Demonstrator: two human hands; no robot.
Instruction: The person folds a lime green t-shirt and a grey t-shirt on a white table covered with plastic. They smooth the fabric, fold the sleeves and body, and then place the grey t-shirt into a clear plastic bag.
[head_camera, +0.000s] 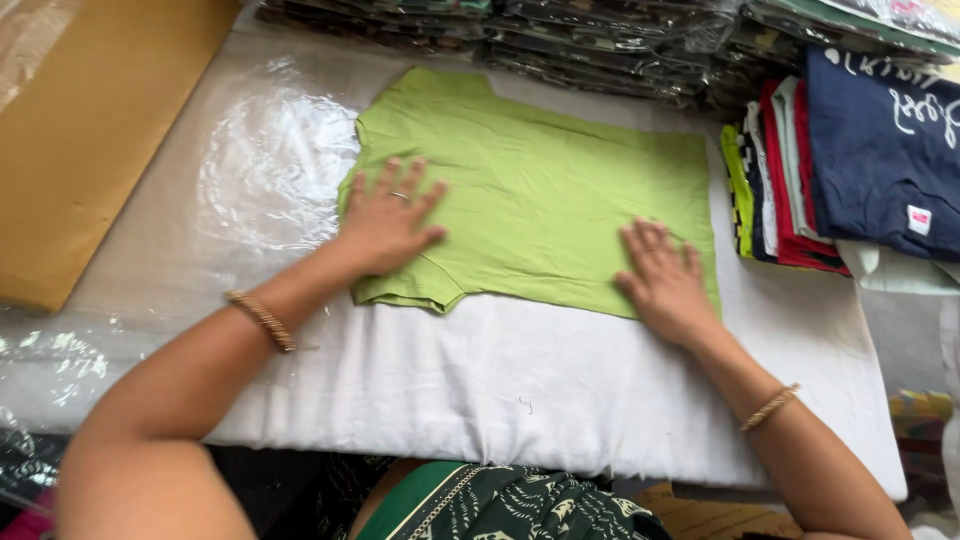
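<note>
Both flat palms, left hand (388, 218) and right hand (662, 280), press green shirt (540, 190).

bright, even daylight with soft, faint shadows under the forearms. strong white glare sits on the clear plastic sheet (262, 165) left of the green shirt (530, 190). the bagged stacks (600, 40) beyond the shirt glint. edges look slightly soft and stretched.

Both hands (385, 222) (662, 278) flat, fingers spread
</note>
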